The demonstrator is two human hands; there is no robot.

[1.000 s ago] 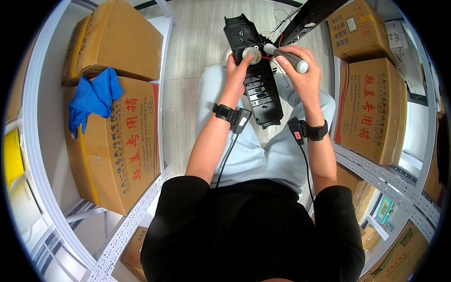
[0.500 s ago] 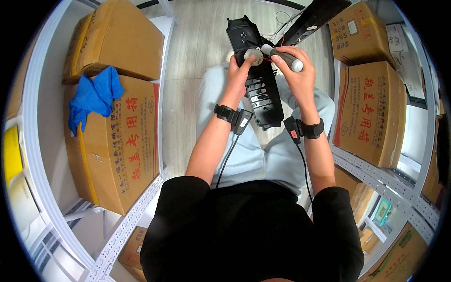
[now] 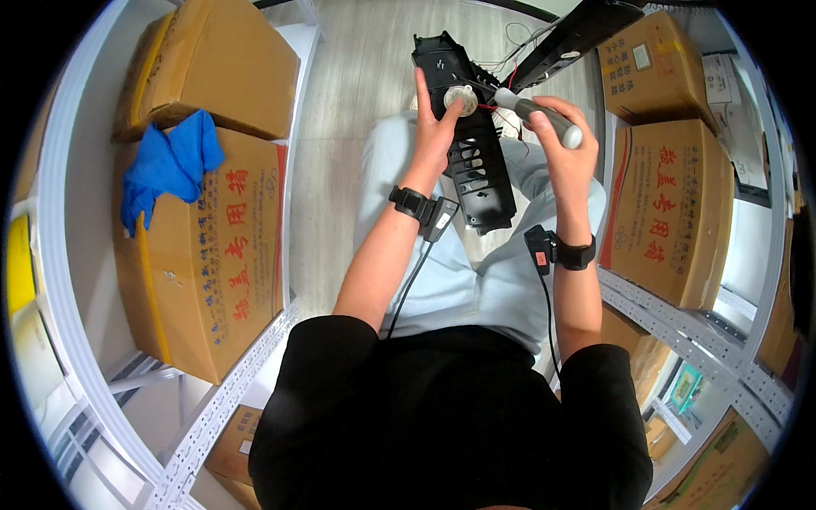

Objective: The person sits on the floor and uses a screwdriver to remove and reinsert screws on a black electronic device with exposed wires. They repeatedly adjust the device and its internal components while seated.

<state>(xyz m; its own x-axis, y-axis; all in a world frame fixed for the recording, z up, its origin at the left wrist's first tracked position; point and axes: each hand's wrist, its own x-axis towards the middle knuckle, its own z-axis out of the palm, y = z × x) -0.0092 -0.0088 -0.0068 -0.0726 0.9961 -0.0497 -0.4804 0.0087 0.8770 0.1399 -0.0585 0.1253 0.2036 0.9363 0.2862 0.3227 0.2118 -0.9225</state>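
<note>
A long black plastic housing (image 3: 493,200), with slots along its lower part, stands tilted between my knees. Set in its upper half is a round, pale disc-shaped part (image 3: 460,93), which looks like a small speaker, with thin red wires beside it. My left hand (image 3: 435,140) grips the housing's left edge, its thumb pressed on the disc and its index finger stretched up along the side. In my right hand (image 3: 569,153) is a screwdriver (image 3: 548,121) with a grey handle. Its dark shaft points left, over the housing just above the disc; where the tip touches, I cannot tell.
Another long black panel (image 3: 569,47) leans behind, with loose wires (image 3: 514,51) near it. Shelves hold cardboard boxes on the left (image 3: 229,255) and right (image 3: 659,212). A blue cloth (image 3: 174,166) drapes over a left box. Cables hang from both wrist straps.
My right hand and the screwdriver have shifted right and slightly down, away from the disc. My left index finger has straightened upward; its thumb stays on the disc.
</note>
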